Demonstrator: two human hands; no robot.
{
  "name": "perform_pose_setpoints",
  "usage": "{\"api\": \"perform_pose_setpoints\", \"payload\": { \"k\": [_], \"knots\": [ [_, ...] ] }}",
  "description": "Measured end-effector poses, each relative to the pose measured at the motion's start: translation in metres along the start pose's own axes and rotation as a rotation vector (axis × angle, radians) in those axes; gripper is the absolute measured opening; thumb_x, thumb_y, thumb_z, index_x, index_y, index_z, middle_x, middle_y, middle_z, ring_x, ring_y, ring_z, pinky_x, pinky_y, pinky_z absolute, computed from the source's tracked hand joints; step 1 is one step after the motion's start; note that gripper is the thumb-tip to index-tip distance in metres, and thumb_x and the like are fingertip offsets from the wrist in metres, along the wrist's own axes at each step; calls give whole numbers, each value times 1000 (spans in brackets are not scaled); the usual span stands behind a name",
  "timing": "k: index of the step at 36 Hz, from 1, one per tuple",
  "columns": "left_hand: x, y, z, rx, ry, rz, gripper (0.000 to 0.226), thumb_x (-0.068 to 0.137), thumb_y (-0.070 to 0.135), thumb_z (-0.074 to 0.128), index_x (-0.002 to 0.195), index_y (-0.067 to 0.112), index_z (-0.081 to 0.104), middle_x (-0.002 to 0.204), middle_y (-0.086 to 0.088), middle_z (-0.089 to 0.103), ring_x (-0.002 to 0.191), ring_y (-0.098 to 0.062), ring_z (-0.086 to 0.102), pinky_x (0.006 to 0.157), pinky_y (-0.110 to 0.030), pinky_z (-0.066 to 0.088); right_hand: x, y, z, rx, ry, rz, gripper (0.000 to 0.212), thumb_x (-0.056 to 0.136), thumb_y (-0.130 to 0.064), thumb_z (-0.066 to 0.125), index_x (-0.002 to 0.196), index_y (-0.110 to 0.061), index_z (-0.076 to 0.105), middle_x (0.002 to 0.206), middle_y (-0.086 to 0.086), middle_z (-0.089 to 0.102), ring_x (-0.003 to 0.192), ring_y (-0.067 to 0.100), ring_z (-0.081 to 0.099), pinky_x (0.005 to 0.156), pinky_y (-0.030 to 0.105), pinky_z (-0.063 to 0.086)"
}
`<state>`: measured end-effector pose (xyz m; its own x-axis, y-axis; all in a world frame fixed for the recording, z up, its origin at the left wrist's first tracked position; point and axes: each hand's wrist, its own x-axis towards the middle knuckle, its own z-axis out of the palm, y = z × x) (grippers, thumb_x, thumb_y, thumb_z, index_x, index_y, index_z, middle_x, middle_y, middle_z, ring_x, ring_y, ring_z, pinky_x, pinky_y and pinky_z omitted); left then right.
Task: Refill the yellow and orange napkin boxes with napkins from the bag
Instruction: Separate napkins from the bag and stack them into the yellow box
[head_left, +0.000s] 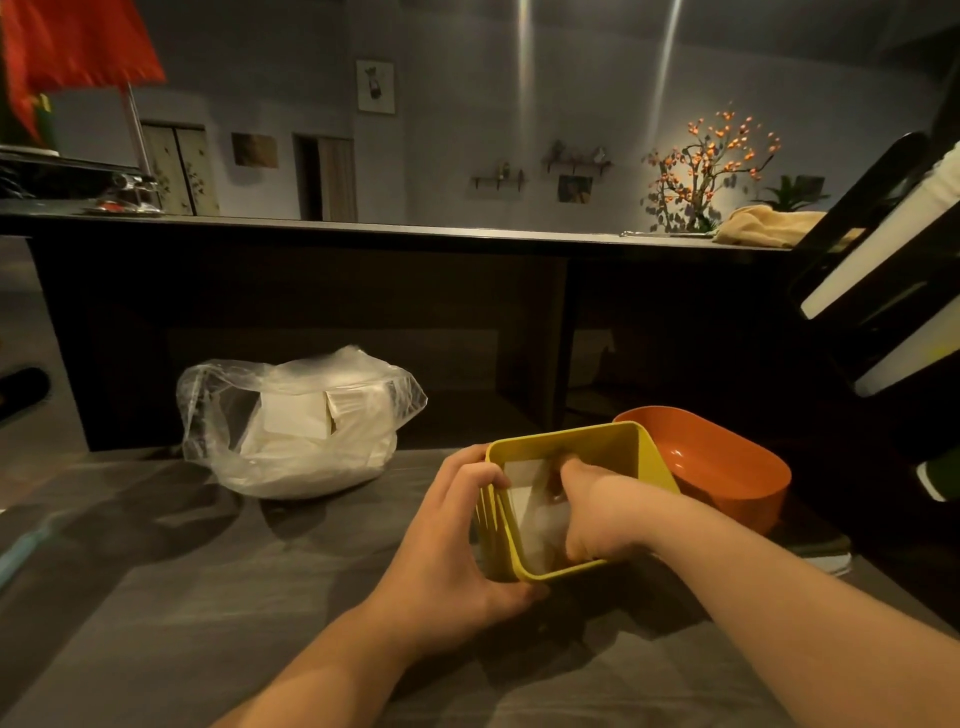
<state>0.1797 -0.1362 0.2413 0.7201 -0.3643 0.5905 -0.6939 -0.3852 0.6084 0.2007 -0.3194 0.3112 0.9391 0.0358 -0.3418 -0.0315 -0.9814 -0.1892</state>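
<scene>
The dark desk (156, 597) holds a clear bag (291, 426) of white napkins, at the left. The orange box (727, 467) touches the tipped yellow box (613, 441). The left grip (452, 540) clamps the yellow box's side. The right grip (592, 509) is inside it, its fingers blurry; I cannot tell if it holds anything.

We cannot see the fingertips of the right hand (597, 514): they sink into the yellow box (615, 441), over a white napkin (540, 525) too blurred to make out, so its grip stays unclear. The yellow box hides the near left part of the orange box (727, 467). The lower edge cuts off both forearms.
</scene>
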Motion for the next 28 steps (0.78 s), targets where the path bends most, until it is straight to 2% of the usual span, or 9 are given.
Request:
{"api": "perform_pose_setpoints", "payload": {
  "k": [3,7,11,14,19,22,25,28],
  "knots": [
    [0,-2,-2,-33,0,-28,81,62,45,93,122,51,38,145,30,30,141,-4,35,109,-19,38,-3,4,-4,35,4,-19,83,87,-17,73,151,-23,21,123,2,44,120,28,54,100,40,53],
    [0,-2,-2,-41,-18,-48,81,62,46,93,121,53,38,144,33,29,140,-1,35,107,-15,37,-8,11,-10,117,51,2,86,84,-31,78,151,-23,23,140,5,46,123,30,54,101,44,53],
    [0,0,-2,-46,-18,-44,79,62,48,90,120,54,38,143,34,29,139,1,35,105,-12,38,-7,7,-10,188,94,36,76,88,-38,74,148,-19,31,133,4,51,116,26,58,99,39,54],
    [0,1,-3,-48,-17,-42,78,61,48,90,119,55,38,143,35,29,138,3,35,105,-12,37,-9,1,-10,236,91,34,66,90,-36,72,145,-18,39,137,4,52,121,27,54,101,40,49],
    [0,0,-1,-52,-15,-34,81,63,45,92,122,54,38,145,32,29,141,-2,35,111,-24,39,-6,-12,-7,235,88,31,56,97,-24,64,147,-16,39,139,8,51,127,30,51,104,41,45],
    [1,-2,-3,-60,-14,-42,81,64,41,93,120,56,37,144,33,29,140,0,35,110,-21,38,-2,-20,-3,217,73,22,56,96,-25,65,146,-17,39,137,7,52,124,30,52,103,42,46],
    [1,-5,-4,-86,-17,-72,82,63,42,93,122,54,38,142,32,32,137,3,37,105,-13,37,-1,-20,-6,215,65,17,62,93,-31,69,146,-17,39,134,6,53,111,26,53,91,38,46],
    [1,-6,-5,-149,-37,-113,83,62,42,93,124,52,39,138,30,38,132,5,41,98,-5,38,-6,-13,-12,154,91,-11,64,90,-36,72,144,-17,43,120,1,56,102,21,56,90,35,50]
  ]
}}
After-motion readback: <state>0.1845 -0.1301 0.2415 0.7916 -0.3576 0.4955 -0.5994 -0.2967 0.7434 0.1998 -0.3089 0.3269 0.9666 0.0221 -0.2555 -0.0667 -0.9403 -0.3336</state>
